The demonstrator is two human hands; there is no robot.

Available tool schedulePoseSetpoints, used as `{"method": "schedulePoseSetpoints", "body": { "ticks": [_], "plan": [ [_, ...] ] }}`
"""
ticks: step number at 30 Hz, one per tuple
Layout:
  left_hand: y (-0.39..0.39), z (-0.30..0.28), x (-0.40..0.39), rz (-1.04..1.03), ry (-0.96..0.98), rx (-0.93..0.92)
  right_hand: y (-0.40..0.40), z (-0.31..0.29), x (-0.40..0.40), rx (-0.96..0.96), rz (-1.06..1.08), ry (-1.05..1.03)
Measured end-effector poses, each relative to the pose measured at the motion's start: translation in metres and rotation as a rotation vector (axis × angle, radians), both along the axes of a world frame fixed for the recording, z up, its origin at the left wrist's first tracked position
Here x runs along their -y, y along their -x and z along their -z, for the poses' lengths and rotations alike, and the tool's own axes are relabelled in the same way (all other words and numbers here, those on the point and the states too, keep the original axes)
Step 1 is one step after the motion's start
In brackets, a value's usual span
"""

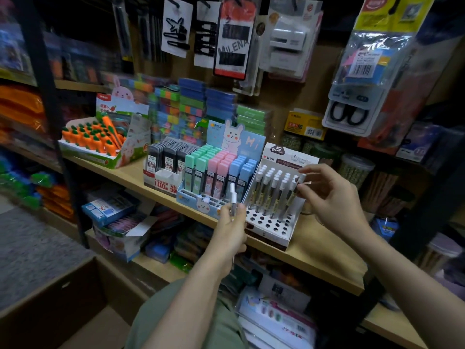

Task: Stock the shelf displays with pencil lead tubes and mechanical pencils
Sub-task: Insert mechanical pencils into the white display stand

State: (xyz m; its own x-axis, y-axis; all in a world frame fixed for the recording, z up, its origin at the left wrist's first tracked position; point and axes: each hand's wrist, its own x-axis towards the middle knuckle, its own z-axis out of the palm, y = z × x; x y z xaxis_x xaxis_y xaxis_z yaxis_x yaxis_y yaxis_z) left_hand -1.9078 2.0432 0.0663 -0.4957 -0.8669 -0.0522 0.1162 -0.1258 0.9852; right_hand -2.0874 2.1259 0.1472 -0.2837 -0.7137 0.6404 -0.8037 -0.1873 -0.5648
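Note:
A white display stand (273,226) with rows of holes sits on the wooden shelf (309,250); several white-capped mechanical pencils (274,190) stand in its back rows. My right hand (332,197) pinches the rightmost pencil (298,186) at the stand's right edge. My left hand (231,227) is in front of the stand, closed around a few white-capped pencils (232,191) pointing up. To the left stand a pastel lead tube display (219,170) with a rabbit card and a box of black lead tubes (167,157).
A carrot-shaped item display (98,139) stands at the shelf's left. Stacked coloured boxes (191,109) fill the back. Hair clips, a stapler pack and scissors (348,114) hang above. Jars (354,170) stand right of the stand. An open cardboard box (63,298) lies lower left.

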Motion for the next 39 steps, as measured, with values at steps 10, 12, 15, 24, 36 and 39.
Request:
{"method": "schedulePoseSetpoints", "body": {
  "ticks": [10,12,15,24,36,39],
  "plan": [
    [0.006,-0.003,-0.004,0.048,-0.015,0.017,0.002,0.006,0.004,-0.035,0.038,-0.045],
    [0.005,-0.004,-0.006,0.077,0.020,0.022,0.003,0.009,0.006,-0.052,0.080,-0.063],
    [0.002,-0.004,-0.009,0.124,0.064,0.022,0.002,0.011,0.010,-0.061,0.123,-0.031],
    [-0.002,-0.009,-0.011,0.150,-0.005,-0.086,-0.005,0.016,0.017,-0.156,0.218,-0.016],
    [0.000,-0.018,-0.019,0.391,-0.099,-0.262,-0.039,-0.005,0.003,0.217,-0.142,-0.082],
    [0.001,-0.013,-0.016,0.159,0.009,-0.152,-0.025,-0.018,-0.006,0.224,-0.126,-0.018]
  ]
}}
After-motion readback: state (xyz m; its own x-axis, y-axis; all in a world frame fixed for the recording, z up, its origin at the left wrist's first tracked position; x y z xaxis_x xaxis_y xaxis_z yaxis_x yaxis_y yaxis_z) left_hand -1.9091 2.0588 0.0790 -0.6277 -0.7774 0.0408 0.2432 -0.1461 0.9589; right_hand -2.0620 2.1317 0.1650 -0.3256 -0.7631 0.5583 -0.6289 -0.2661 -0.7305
